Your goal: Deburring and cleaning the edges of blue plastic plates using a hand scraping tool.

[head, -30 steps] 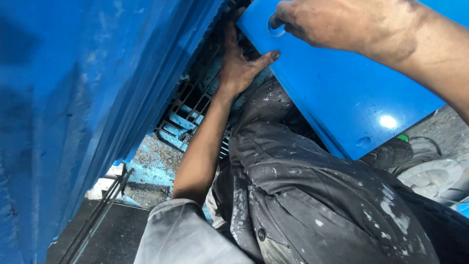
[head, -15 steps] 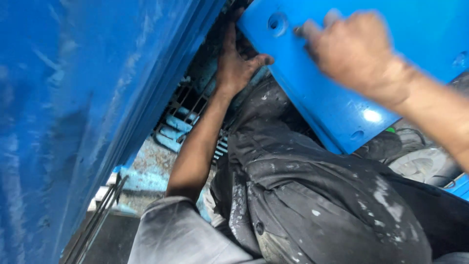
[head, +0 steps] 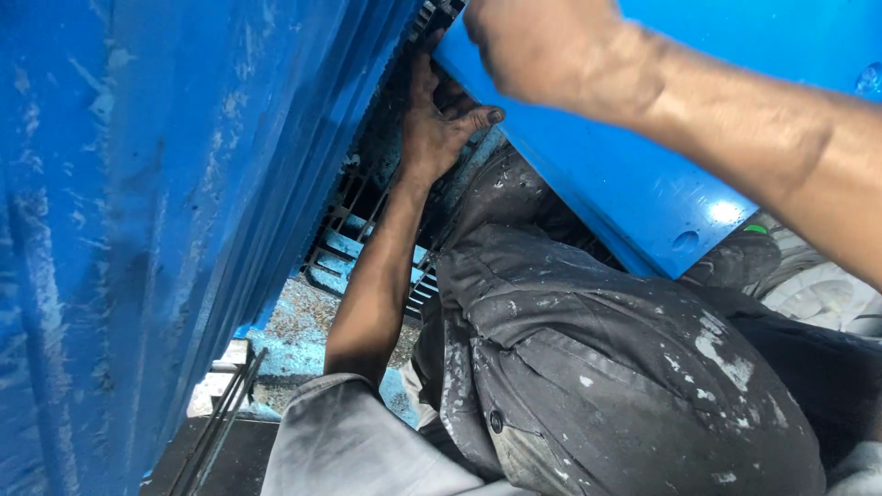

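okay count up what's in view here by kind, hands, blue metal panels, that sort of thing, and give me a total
Hands: 2, the left hand in the gap and the right hand on the tilted panel
Blue metal panels: 2, the big ribbed panel and the tilted panel
Metal grates: 1, the grate below the gap
Total: 5
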